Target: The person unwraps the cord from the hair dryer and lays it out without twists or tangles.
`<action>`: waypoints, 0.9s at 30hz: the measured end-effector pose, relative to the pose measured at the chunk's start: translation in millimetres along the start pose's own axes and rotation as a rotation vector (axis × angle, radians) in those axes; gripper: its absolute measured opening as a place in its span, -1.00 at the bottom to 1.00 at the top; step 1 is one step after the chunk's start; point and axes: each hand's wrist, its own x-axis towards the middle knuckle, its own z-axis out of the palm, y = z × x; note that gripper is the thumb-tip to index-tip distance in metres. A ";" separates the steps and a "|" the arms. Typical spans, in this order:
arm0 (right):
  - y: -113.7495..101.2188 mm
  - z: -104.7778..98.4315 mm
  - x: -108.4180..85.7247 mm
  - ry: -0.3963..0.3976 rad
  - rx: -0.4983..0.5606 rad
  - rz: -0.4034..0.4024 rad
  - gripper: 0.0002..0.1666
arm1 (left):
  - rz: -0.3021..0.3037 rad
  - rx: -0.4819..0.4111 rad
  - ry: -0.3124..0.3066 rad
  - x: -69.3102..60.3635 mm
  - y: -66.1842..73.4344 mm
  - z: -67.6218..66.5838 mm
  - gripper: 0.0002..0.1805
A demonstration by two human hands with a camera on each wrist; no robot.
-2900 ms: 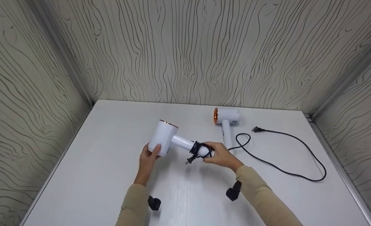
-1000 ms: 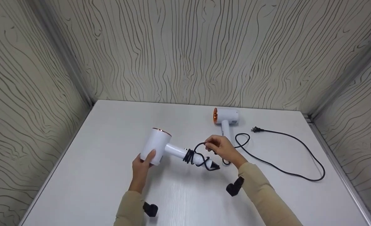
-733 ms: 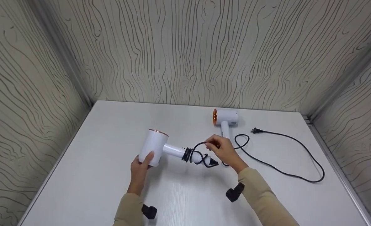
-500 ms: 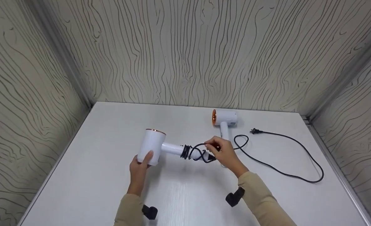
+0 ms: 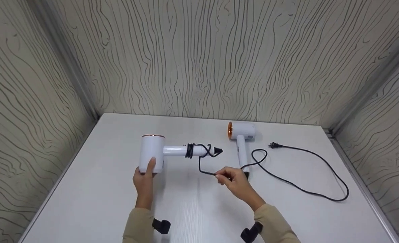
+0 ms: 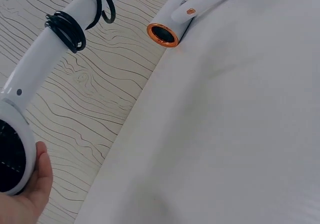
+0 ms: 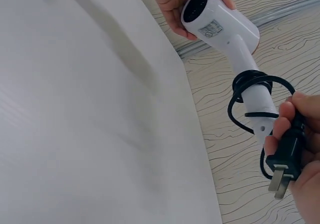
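Note:
My left hand grips the barrel of a white hair dryer from below, its copper-rimmed end facing up. The dryer's handle points right, raised above the table. A black power cord is wound in several turns round that handle, also plain in the left wrist view. My right hand pinches the cord near its end, below and right of the handle. In the right wrist view the two-prong plug sits within my right fingers, prongs sticking out. A loop of cord runs from the hand back to the handle.
A second white hair dryer with an orange rim lies on the white table at the back right. Its cord spreads loosely rightward, ending in a plug. Patterned walls enclose the back and sides.
My right hand left the handle's end, drew a length of cord out above it, then brought it down below the handle. The held dryer shifted left and its handle turned nearly level.

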 end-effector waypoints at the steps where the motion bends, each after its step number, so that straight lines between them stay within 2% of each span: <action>1: 2.1 2.3 -1.4 -0.010 0.000 -0.008 -0.83 | -0.003 -0.014 0.001 0.2 0.8 -0.5 -0.11; 5: 12.0 12.2 -7.7 -0.051 0.025 0.009 -0.81 | -0.017 -0.087 -0.010 -0.1 4.6 -2.6 -0.11; 9: 26.5 22.9 -12.6 -0.087 0.036 0.072 -0.78 | -0.044 -0.176 -0.016 -2.5 12.2 -4.1 -0.09; 14: 46.8 33.0 -10.5 -0.090 0.016 0.170 -0.72 | -0.057 -0.244 -0.019 -7.2 23.0 -4.9 -0.10; 17: 56.2 36.5 -6.2 -0.078 -0.012 0.198 -0.73 | -0.058 -0.268 -0.025 -10.1 28.9 -4.9 -0.13; 20: 62.4 38.9 -1.0 -0.053 -0.081 0.200 -0.76 | -0.062 -0.305 -0.028 -12.1 33.5 -5.0 -0.15; 25: 70.5 40.4 6.8 0.025 -0.256 0.170 -0.85 | -0.077 -0.358 -0.028 -13.9 37.5 -5.6 -0.18; 27: 73.7 39.8 9.1 0.063 -0.328 0.157 -0.90 | -0.082 -0.352 -0.024 -14.0 38.2 -5.7 -0.18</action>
